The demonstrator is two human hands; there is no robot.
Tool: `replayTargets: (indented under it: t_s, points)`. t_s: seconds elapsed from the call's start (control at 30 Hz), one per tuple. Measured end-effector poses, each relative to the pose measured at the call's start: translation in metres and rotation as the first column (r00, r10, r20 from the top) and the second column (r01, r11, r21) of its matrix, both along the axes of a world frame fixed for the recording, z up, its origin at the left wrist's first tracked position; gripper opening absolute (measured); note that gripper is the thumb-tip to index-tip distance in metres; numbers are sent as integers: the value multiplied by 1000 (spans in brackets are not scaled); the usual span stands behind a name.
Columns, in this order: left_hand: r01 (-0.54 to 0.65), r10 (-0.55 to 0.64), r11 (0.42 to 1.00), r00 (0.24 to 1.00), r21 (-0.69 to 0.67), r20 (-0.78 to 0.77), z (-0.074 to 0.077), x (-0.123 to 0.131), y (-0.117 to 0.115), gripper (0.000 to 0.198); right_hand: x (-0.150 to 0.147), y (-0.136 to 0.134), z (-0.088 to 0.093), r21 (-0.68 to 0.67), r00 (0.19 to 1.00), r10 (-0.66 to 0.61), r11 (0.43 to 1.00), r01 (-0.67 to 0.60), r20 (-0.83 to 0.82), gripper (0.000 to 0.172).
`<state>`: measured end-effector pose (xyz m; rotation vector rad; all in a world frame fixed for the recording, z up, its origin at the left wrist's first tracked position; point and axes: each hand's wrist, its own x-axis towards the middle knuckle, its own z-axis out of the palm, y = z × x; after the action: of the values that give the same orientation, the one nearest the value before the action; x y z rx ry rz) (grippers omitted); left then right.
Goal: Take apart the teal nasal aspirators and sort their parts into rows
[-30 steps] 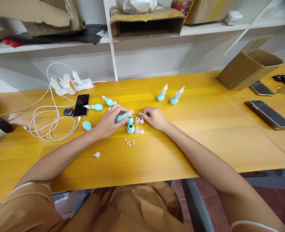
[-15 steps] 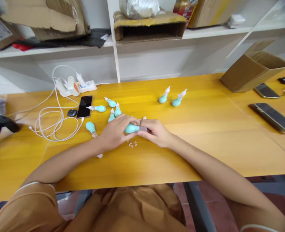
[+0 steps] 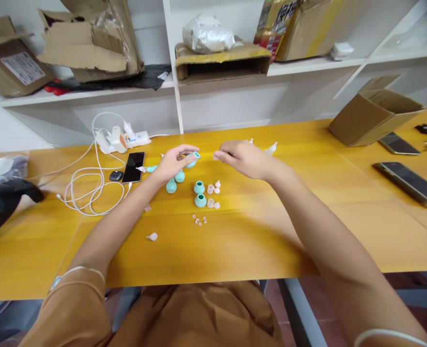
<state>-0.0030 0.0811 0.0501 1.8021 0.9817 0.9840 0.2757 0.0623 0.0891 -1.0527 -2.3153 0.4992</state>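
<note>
My left hand (image 3: 173,163) grips a teal rubber bulb (image 3: 192,160) of a nasal aspirator, its round mouth uncovered and facing up. To its right, my right hand (image 3: 247,158) is closed with thumb and fingers together; whatever it may hold is hidden. In front of the hands stand two open teal bulbs (image 3: 200,200), with clear plastic connector and nozzle pieces (image 3: 211,203) beside them. Several tiny pale rings (image 3: 199,220) lie nearer me. More teal bulbs (image 3: 171,186) lie below my left wrist. A loose clear nozzle (image 3: 152,236) rests at the front left.
Behind my right hand, aspirators with pale tips (image 3: 272,148) are partly covered. A phone (image 3: 133,166), white cable (image 3: 90,180) and power strip (image 3: 137,139) occupy the left. An open carton (image 3: 372,115) and another phone (image 3: 412,183) sit at right. Shelves with boxes rise behind.
My hands have drawn apart and moved farther back. The bulb, earlier joined to a clear piece between both hands, is now open-mouthed in the left hand. Bulbs and parts beneath are uncovered.
</note>
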Motion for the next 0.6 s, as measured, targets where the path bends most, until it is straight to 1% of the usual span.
replayTargets:
  t_s: [0.03, 0.1, 0.13, 0.2, 0.3, 0.37, 0.47, 0.6]
  points:
    - [-15, 16, 1000, 999, 22, -47, -6, -1, 4, 39, 1, 7, -3, 13, 991, -35, 999, 34, 128, 45]
    - [-32, 40, 997, 992, 69, -119, -17, -3, 7, 30, -1, 16, -15, -10, 955, -60, 998, 65, 292, 30]
    - [-33, 48, 995, 986, 95, -159, -21, -4, 8, 28, -4, 18, -21, -28, 938, -53, 997, 67, 343, 25]
    - [-18, 57, 988, 966, 153, -252, -28, -6, 7, 24, -11, 19, -32, -58, 911, -13, 998, 40, 412, 24]
    - [76, 5, 978, 922, 195, -388, -32, -9, 6, 18, -19, 17, -40, -59, 877, 47, 998, -21, 478, 24]
    - [124, -32, 974, 905, 190, -425, -33, -10, 6, 16, -23, 15, -41, -43, 861, 50, 999, -33, 507, 22]
    - [130, -40, 973, 907, 188, -420, -35, -9, 6, 15, -27, 14, -43, -33, 850, 35, 999, -21, 526, 19]
    - [133, -47, 972, 917, 193, -397, -38, -6, 4, 11, -31, 13, -47, -65, 850, 57, 998, -27, 524, 15]
